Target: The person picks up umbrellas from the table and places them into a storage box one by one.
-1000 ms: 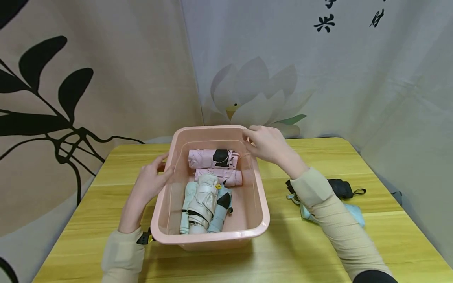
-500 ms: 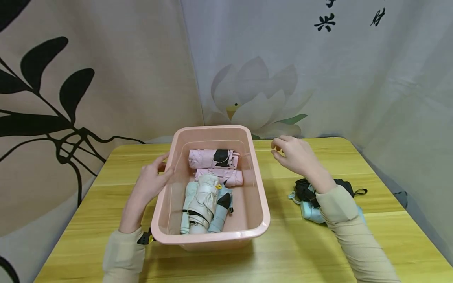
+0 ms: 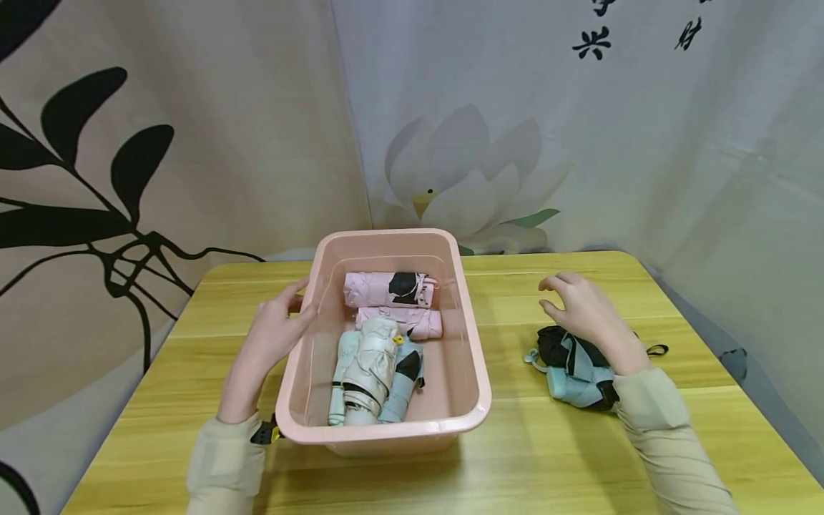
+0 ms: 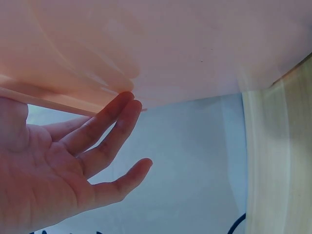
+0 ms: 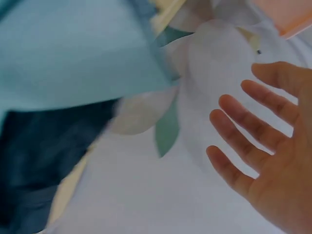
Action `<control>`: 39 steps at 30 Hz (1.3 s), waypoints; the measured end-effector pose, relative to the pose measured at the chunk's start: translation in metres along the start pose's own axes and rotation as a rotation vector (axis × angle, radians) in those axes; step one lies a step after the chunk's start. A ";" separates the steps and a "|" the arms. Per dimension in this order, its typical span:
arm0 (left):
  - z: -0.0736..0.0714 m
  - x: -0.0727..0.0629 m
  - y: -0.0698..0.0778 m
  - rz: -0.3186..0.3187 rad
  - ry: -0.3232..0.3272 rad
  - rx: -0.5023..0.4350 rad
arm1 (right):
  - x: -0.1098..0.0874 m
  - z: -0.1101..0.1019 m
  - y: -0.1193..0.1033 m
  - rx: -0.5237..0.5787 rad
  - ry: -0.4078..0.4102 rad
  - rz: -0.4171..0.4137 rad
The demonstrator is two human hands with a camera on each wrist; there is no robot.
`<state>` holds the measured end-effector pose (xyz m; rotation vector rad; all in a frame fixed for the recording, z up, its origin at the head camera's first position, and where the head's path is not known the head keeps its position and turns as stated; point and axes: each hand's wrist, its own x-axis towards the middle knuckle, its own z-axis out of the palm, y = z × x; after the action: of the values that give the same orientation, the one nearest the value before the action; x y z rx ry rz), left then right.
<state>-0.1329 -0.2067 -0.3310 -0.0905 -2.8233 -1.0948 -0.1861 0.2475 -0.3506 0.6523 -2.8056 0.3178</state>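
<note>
A pink plastic bin (image 3: 479, 357) stands on the wooden table. Inside it are folded umbrellas: a pink umbrella (image 3: 367, 290) with a black patch, another pink umbrella (image 3: 408, 322), a whitish umbrella (image 3: 370, 375), and light blue umbrellas on either side of that one. My left hand (image 3: 273, 329) rests at the bin's left rim; in the left wrist view its fingers (image 4: 117, 109) reach the outer wall, loosely spread. My right hand (image 3: 586, 307) is empty, fingers apart, above a black umbrella (image 3: 552, 345) and a light blue umbrella (image 3: 569, 388), which it partly covers.
The wooden table (image 3: 515, 465) runs beneath everything, its right edge beyond the umbrellas. Behind it hangs a pale curtain (image 3: 290, 143) printed with dark leaves and a lotus. A black strap loop (image 3: 656, 350) lies right of the umbrellas.
My right hand has left the bin's right rim and moved right and toward me, over the black and light blue umbrellas. The left hand and the bin have stayed put.
</note>
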 end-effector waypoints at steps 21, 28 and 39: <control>0.000 0.000 0.001 -0.017 -0.017 -0.016 | -0.045 0.012 0.050 0.071 -0.288 0.132; 0.000 -0.001 0.002 -0.015 -0.020 -0.026 | -0.047 0.006 0.053 0.139 -0.378 0.122; -0.001 0.000 0.001 -0.028 -0.031 -0.027 | -0.047 0.013 0.057 0.084 -0.459 0.133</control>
<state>-0.1327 -0.2061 -0.3295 -0.0713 -2.8463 -1.1471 -0.1737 0.3127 -0.3847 0.6229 -3.2991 0.3506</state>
